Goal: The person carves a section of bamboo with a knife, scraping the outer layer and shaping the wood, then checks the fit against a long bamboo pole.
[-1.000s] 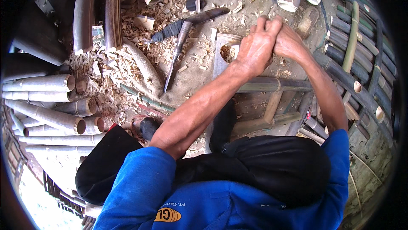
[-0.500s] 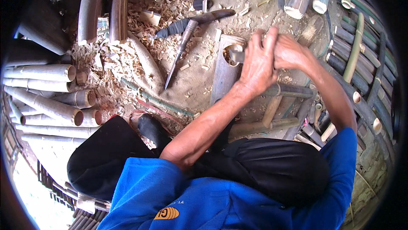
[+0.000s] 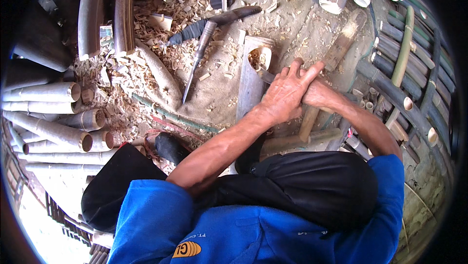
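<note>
A bamboo tube (image 3: 249,88) lies in front of me with an oval opening cut near its far end, and pale shavings sit inside. The flat metal blade of a chisel-like tool (image 3: 265,75) reaches from my hands to the rim of that opening. My left hand (image 3: 286,90) is closed around the tool close to the blade, its fingers lying over my other hand. Against it, on the right, my right hand (image 3: 318,92) is closed too, its fingers mostly hidden. The tool's handle is covered by both hands.
On the ground lie a hooked knife (image 3: 214,24) with a wrapped handle and a pointed metal tool (image 3: 199,61). Wood shavings (image 3: 146,76) spread around them. Cut bamboo (image 3: 53,132) is stacked at left; a bamboo rack (image 3: 414,69) stands at right. A wooden block (image 3: 345,40) lies beyond my hands.
Both hands have moved slightly left and nearer to me, and the tool's tilt has changed. More of the wooden block behind them shows. The whole view has shifted a little.
</note>
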A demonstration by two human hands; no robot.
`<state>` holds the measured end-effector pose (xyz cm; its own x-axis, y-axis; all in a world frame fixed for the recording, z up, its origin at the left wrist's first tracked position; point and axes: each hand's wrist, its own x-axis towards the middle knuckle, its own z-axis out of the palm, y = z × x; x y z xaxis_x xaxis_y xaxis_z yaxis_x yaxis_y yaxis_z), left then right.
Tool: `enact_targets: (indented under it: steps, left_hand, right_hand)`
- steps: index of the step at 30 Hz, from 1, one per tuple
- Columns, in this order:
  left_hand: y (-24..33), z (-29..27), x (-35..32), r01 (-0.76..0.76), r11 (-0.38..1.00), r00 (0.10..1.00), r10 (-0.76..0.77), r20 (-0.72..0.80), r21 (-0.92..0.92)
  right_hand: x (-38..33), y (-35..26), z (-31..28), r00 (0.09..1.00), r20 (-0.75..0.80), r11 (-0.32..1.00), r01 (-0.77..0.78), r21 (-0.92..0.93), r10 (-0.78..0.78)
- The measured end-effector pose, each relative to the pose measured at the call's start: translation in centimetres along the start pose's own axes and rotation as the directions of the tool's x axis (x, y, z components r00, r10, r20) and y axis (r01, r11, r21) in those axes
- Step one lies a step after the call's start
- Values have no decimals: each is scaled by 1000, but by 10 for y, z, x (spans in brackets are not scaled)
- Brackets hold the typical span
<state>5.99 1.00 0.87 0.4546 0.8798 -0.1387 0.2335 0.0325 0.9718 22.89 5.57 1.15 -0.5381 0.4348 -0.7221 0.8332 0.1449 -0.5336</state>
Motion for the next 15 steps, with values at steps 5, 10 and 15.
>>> enact_targets:
  steps: [5,10,15]
  left_hand:
    - [-14,-28,-12,-78,991,979,55,195,113]
    - [-22,-71,-1,-55,983,711,-85,697,177]
    - [23,-101,-52,36,980,998,-45,42,194]
  right_hand:
    - [16,-35,53,929,55,785,-341,516,367]
    - [13,-73,114,928,-286,830,-44,557,241]
    - [19,-99,109,969,-107,-260,166,951,224]
